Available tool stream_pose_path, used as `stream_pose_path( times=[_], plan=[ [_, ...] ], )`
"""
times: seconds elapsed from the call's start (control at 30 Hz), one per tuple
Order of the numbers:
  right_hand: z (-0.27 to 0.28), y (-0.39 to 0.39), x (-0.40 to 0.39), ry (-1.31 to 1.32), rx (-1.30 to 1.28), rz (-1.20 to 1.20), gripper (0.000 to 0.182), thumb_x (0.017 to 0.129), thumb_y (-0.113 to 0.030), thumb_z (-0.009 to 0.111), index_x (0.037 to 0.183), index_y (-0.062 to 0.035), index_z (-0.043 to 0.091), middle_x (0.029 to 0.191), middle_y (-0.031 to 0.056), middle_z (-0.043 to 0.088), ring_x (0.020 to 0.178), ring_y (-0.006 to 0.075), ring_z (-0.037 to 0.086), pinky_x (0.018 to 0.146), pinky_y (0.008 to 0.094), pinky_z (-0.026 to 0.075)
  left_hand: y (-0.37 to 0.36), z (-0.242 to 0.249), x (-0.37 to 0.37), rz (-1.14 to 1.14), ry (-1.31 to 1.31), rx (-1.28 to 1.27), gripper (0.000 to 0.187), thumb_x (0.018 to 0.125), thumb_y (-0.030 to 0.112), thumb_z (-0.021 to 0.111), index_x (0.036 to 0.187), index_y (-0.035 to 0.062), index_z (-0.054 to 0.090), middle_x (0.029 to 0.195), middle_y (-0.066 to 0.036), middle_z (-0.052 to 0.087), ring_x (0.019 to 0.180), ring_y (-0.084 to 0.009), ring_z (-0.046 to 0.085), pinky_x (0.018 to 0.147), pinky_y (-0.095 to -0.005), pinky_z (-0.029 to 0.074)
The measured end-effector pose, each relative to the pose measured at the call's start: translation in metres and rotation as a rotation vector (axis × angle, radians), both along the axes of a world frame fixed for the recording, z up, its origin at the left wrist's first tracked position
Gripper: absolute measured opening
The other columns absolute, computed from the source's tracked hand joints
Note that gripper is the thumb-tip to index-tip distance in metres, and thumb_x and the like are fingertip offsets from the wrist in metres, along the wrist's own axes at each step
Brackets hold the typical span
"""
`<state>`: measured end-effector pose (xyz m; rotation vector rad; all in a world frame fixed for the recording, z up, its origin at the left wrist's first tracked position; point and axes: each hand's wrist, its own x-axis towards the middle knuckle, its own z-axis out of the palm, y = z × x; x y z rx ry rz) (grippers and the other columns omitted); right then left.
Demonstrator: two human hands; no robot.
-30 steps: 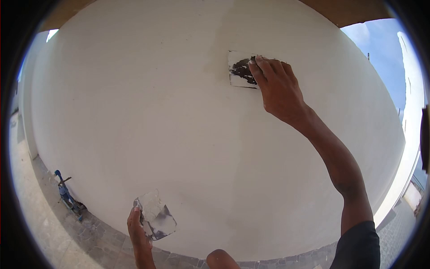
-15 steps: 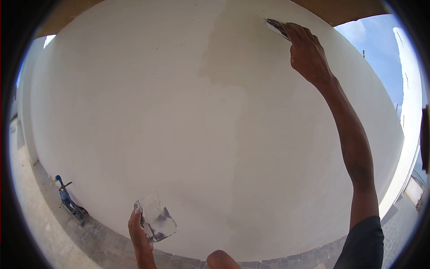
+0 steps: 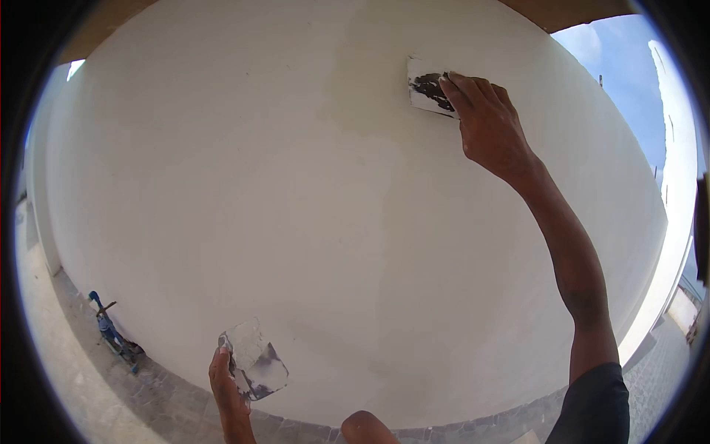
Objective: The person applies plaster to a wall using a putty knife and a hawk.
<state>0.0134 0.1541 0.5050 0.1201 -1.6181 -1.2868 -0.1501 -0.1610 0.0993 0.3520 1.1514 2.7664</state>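
My right hand (image 3: 492, 122) is closed round one edge of a putty knife (image 3: 431, 89), a flat blade with white and dark smears, held against the upper part of the pale wall (image 3: 296, 200). A darker, damp-looking patch (image 3: 370, 89) of the wall spreads to the left of the blade and below it. Low in the view, my left hand (image 3: 229, 385) grips the side of a second flat, squarish plate (image 3: 257, 359). White paste and dark stains cover its face, and its handle, if it has one, is hidden.
A blue metal pipe fitting or tool (image 3: 111, 333) stands by the wall's foot at the left. Stone paving (image 3: 177, 399) runs along the base. My knee (image 3: 367, 428) shows at the bottom. A brown overhang (image 3: 569, 13) crosses the top right.
My right hand has moved down and left along the wall, and the putty knife has turned so its face shows more. My left hand and its plate have hardly moved.
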Motion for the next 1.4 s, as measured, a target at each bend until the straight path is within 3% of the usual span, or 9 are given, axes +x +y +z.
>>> stream_pose_path(
  times=[0.4, 0.5, 0.63, 0.67, 0.8, 1.0, 1.07, 1.2, 1.4],
  plan=[
    [-0.117, -0.025, 0.012, -0.311, -0.097, 0.012, 0.042, 0.086, -0.003, 0.061, 0.128, 0.0022, 0.056, 0.130, 0.0144, 0.055, 0.119, 0.0266, 0.052, 0.095, 0.0420, 0.045, -0.004, -0.001, 0.003, -0.059, 0.051, -0.004, 0.050, 0.099, 0.031, 0.050, 0.133, -0.0056, 0.051, 0.123, -0.014, 0.060, 0.111, -0.0243, 0.061, 0.096, -0.0367, 0.049],
    [-0.138, -0.060, 0.022, -0.519, -0.492, 0.288, 0.044, 0.087, -0.002, 0.058, 0.130, 0.0023, 0.052, 0.126, 0.0153, 0.056, 0.119, 0.0297, 0.053, 0.095, 0.0421, 0.047, -0.004, 0.002, 0.006, -0.065, 0.012, -0.017, 0.045, 0.101, 0.028, 0.048, 0.130, -0.0056, 0.052, 0.122, -0.014, 0.061, 0.108, -0.0235, 0.062, 0.092, -0.0366, 0.051],
    [-0.160, -0.108, 0.019, -0.667, -1.421, 0.408, 0.033, 0.100, -0.008, 0.047, 0.132, 0.0026, 0.047, 0.107, 0.0136, 0.059, 0.084, 0.0206, 0.058, 0.078, 0.0339, 0.048, 0.000, -0.003, 0.002, -0.159, -0.057, 0.061, 0.038, 0.102, 0.023, 0.045, 0.125, -0.0052, 0.056, 0.113, -0.013, 0.065, 0.098, -0.0205, 0.067, 0.084, -0.0324, 0.055],
    [-0.169, -0.105, 0.011, -0.701, -1.498, 0.502, 0.027, 0.105, -0.018, 0.044, 0.122, 0.0017, 0.052, 0.089, 0.0064, 0.057, 0.072, 0.0126, 0.048, 0.068, 0.0294, 0.044, 0.003, 0.002, 0.003, -0.197, -0.069, 0.081, 0.038, 0.102, 0.023, 0.046, 0.125, -0.0052, 0.055, 0.113, -0.013, 0.065, 0.097, -0.0210, 0.067, 0.084, -0.0326, 0.055],
    [-0.209, -0.102, -0.014, -0.667, -1.724, 0.712, 0.027, 0.104, -0.026, 0.052, 0.102, -0.0002, 0.060, 0.072, 0.0002, 0.052, 0.066, 0.0089, 0.044, 0.061, 0.0260, 0.040, 0.009, 0.001, 0.005, -0.330, -0.089, 0.134, 0.045, 0.101, 0.025, 0.043, 0.134, -0.0053, 0.049, 0.121, -0.016, 0.062, 0.106, -0.0260, 0.066, 0.088, -0.0403, 0.057],
    [-0.267, -0.119, -0.044, -0.680, -1.353, 0.922, 0.019, 0.103, -0.010, 0.046, 0.110, 0.0000, 0.061, 0.066, -0.0011, 0.047, 0.062, 0.0077, 0.041, 0.059, 0.0248, 0.038, 0.012, 0.010, 0.011, -0.313, -0.202, 0.224, 0.042, 0.102, 0.023, 0.043, 0.129, -0.0084, 0.050, 0.116, -0.018, 0.062, 0.100, -0.0238, 0.067, 0.086, -0.0372, 0.058],
    [-0.276, -0.122, -0.048, -0.874, -1.220, 0.878, 0.052, 0.088, 0.009, 0.056, 0.138, -0.0044, 0.047, 0.108, 0.0125, 0.060, 0.099, 0.0221, 0.058, 0.082, 0.0330, 0.050, 0.012, 0.009, 0.011, -0.320, -0.202, 0.227, 0.042, 0.102, 0.023, 0.043, 0.129, -0.0088, 0.050, 0.116, -0.018, 0.062, 0.100, -0.0236, 0.067, 0.085, -0.0367, 0.058],
    [-0.289, -0.129, -0.076, -1.205, -0.961, 1.159, 0.092, 0.066, 0.021, 0.066, 0.148, -0.0084, 0.035, 0.155, 0.0200, 0.032, 0.143, 0.0403, 0.033, 0.112, 0.0509, 0.039, 0.011, 0.002, 0.009, -0.360, -0.189, 0.272, 0.042, 0.102, 0.023, 0.042, 0.128, -0.0095, 0.050, 0.116, -0.018, 0.062, 0.099, -0.0230, 0.067, 0.084, -0.0350, 0.058],
    [-0.315, -0.125, -0.090, -1.189, -0.823, 1.130, 0.096, 0.056, 0.014, 0.069, 0.145, -0.0057, 0.040, 0.153, 0.0206, 0.037, 0.142, 0.0379, 0.035, 0.116, 0.0541, 0.032, 0.008, 0.003, 0.014, -0.422, -0.054, 0.369, 0.041, 0.103, 0.021, 0.041, 0.129, -0.0090, 0.050, 0.116, -0.018, 0.063, 0.100, -0.0221, 0.067, 0.083, -0.0325, 0.058]
  ],
)
